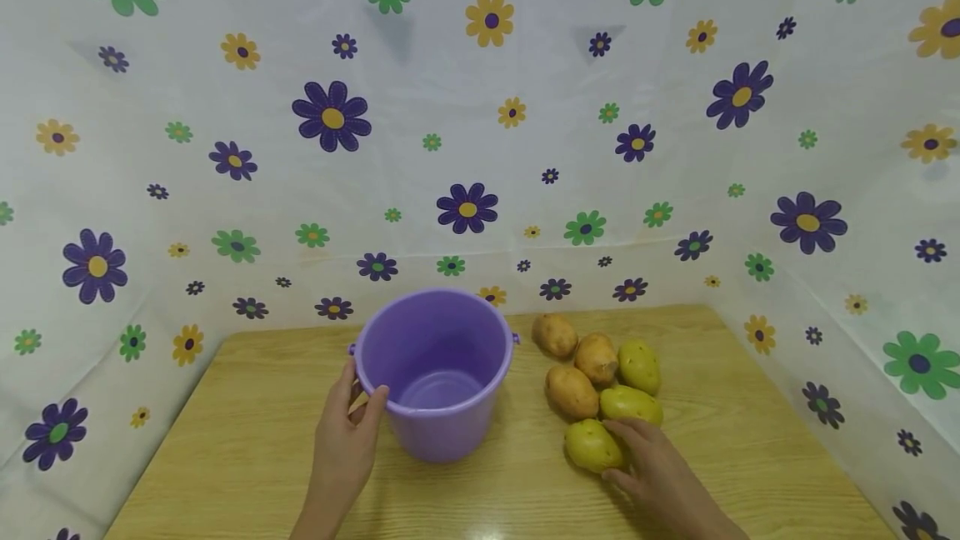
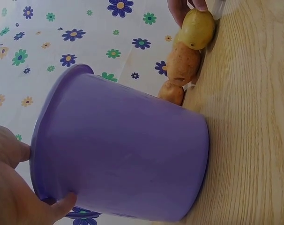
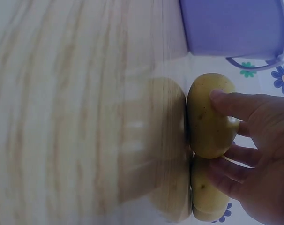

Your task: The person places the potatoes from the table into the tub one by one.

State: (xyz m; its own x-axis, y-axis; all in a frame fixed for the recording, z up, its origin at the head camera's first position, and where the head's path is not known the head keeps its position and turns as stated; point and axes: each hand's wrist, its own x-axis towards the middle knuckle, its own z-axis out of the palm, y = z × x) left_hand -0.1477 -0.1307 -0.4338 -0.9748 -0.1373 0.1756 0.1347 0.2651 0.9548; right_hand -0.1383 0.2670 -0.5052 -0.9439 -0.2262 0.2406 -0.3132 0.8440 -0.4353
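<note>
Gripping nearest yellow potato [image 1: 592, 445] w/ right hand [image 1: 660, 482], purple bucket [image 1: 438, 373] just left; left hand [image 1: 347, 440] holds rim.

A wooden table [image 1: 247, 440] carries an upright purple bucket [image 1: 438, 373] and six potatoes [image 1: 600, 390] beside it.

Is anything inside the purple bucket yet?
The purple bucket looks empty in the head view: its bare floor shows. The near inner wall is hidden by the rim. All six potatoes lie on the table.
</note>
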